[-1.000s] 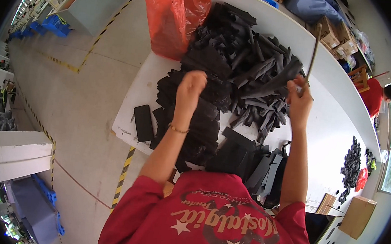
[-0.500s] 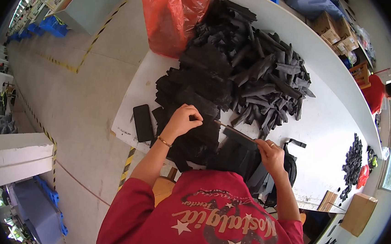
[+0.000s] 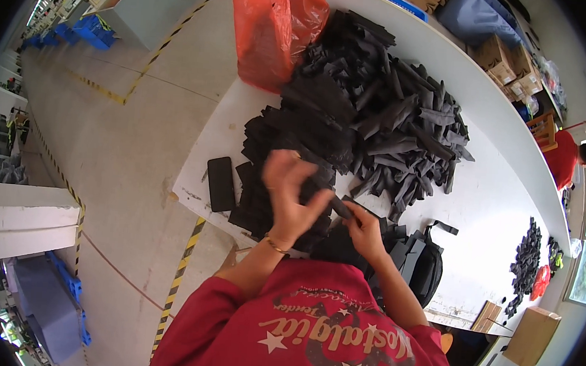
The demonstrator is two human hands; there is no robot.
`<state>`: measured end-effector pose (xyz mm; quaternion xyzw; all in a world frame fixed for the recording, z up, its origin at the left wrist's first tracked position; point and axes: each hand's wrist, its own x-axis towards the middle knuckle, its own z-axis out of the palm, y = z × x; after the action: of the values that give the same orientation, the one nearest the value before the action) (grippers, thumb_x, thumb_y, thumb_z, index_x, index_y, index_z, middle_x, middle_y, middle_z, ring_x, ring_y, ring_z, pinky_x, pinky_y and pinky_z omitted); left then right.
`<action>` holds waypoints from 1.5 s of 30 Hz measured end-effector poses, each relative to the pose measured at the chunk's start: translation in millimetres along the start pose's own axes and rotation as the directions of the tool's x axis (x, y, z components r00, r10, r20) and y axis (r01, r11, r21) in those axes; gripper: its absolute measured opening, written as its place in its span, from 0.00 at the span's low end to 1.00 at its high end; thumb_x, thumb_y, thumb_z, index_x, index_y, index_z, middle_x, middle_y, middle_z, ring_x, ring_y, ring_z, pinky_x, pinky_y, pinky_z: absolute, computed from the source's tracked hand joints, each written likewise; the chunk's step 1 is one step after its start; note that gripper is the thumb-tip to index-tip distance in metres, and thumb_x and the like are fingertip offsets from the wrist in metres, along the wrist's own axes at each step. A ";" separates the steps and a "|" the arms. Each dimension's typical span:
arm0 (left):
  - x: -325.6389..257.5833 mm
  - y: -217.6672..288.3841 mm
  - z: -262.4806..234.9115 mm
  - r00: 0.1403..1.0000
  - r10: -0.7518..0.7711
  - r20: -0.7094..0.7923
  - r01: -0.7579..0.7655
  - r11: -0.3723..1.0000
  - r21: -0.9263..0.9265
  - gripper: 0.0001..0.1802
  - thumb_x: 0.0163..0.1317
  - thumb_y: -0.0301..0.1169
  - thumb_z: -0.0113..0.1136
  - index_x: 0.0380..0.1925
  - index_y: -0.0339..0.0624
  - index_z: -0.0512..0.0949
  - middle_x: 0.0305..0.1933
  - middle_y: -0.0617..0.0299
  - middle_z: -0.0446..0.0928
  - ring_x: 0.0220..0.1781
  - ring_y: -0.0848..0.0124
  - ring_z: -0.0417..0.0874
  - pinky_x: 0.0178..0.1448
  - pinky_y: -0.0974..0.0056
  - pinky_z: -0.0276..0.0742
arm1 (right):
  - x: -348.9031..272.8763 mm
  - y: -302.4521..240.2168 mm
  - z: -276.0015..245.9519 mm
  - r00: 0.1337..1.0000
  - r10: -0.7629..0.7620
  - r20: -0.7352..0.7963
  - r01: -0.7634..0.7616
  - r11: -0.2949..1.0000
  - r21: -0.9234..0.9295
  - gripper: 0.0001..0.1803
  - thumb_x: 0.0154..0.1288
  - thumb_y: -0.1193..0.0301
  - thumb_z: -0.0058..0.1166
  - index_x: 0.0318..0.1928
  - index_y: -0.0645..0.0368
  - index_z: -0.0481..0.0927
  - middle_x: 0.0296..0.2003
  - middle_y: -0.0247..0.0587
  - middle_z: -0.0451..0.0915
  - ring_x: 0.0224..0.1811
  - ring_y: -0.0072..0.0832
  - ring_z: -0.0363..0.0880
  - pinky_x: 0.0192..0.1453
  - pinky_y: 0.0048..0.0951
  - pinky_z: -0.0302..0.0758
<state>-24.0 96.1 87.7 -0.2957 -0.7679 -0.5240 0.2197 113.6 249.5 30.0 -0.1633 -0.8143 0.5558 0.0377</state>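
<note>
My left hand (image 3: 290, 195) and my right hand (image 3: 366, 234) meet just in front of my chest at the near edge of the white table (image 3: 498, 199). Between them is a small black strip (image 3: 340, 207). My right hand's fingers pinch one end and my left thumb and fingers close on the other. A large heap of black strips (image 3: 388, 115) lies beyond my hands. Flatter black stacked pieces (image 3: 265, 181) sit under my left hand, which is slightly blurred.
An orange plastic bag (image 3: 270, 30) stands at the heap's far left. A flat black rectangle (image 3: 221, 183) lies near the table's left corner. A black bag (image 3: 428, 262) sits right of my hands. Cardboard boxes (image 3: 509, 55) and another person in red (image 3: 563, 159) are far right.
Both hands have drawn back from the heap toward my chest. They were apart, the right one holding a long strip; now they meet on a small black strip.
</note>
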 end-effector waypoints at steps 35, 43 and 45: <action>-28.1 -5.4 42.0 0.318 -0.801 0.507 0.561 -0.272 -0.782 0.11 0.64 0.36 0.62 0.30 0.42 0.72 0.24 0.59 0.76 0.20 0.71 0.76 0.26 0.65 0.76 | -44.0 -9.4 49.8 0.997 0.050 -0.052 -0.056 0.992 -0.117 0.06 0.69 0.76 0.46 0.44 0.64 0.73 0.25 0.51 0.75 0.26 0.46 0.77 0.31 0.37 0.72; -4.7 -40.4 32.2 0.289 -0.892 0.348 0.621 -0.102 -0.777 0.14 0.64 0.39 0.62 0.26 0.43 0.72 0.15 0.66 0.69 0.10 0.79 0.64 0.13 0.76 0.54 | -85.1 -21.2 10.5 0.955 0.230 0.185 -0.236 0.972 0.007 0.07 0.72 0.73 0.45 0.44 0.63 0.75 0.19 0.34 0.70 0.21 0.18 0.68 0.27 0.24 0.67; 12.5 -55.8 19.6 0.353 -0.890 0.289 0.554 -0.051 -0.831 0.15 0.66 0.40 0.59 0.25 0.44 0.71 0.13 0.68 0.66 0.09 0.80 0.60 0.13 0.75 0.51 | -105.9 -24.3 -5.9 0.960 0.174 0.217 -0.162 0.984 -0.070 0.08 0.72 0.73 0.45 0.43 0.64 0.75 0.20 0.31 0.70 0.21 0.17 0.67 0.27 0.22 0.67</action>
<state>-71.9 101.8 51.2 0.2042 -0.3811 -0.8898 -0.1459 209.5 214.2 67.3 -0.1696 -0.8106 0.5505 -0.1053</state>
